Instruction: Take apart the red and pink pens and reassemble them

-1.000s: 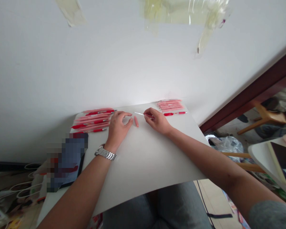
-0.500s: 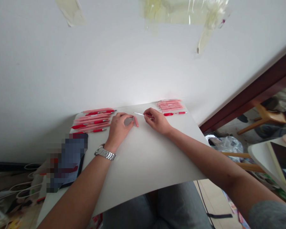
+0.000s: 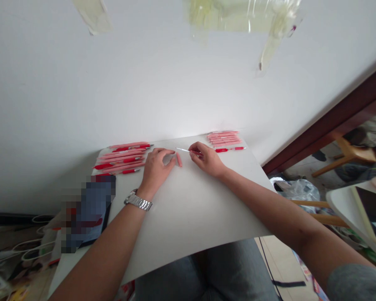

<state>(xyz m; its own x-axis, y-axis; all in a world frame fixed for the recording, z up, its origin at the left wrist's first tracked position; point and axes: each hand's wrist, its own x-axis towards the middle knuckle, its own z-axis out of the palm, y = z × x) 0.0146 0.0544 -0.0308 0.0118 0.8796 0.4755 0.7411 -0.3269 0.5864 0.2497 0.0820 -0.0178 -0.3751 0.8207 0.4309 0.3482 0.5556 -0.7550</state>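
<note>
My right hand (image 3: 207,159) pinches a pen refill (image 3: 183,149), whose thin white end sticks out to the left; a red part shows between the fingers. Just beyond the fingertips of my left hand (image 3: 158,165) lies a short pink pen barrel piece (image 3: 179,159). That hand rests on the table with thumb and forefinger curved apart, nothing visible between them. To its left lies a row of red and pink pens (image 3: 122,159), several of them. Behind my right hand is a stack of pink pens (image 3: 224,138), with one red pen (image 3: 230,149) in front of it.
The white table (image 3: 188,217) meets the wall at the back. A dark tablet-like device (image 3: 97,209), partly blurred out, lies at the left edge. At the right, a phone (image 3: 371,213) lies on a white surface (image 3: 341,200), near a plastic bag (image 3: 301,190).
</note>
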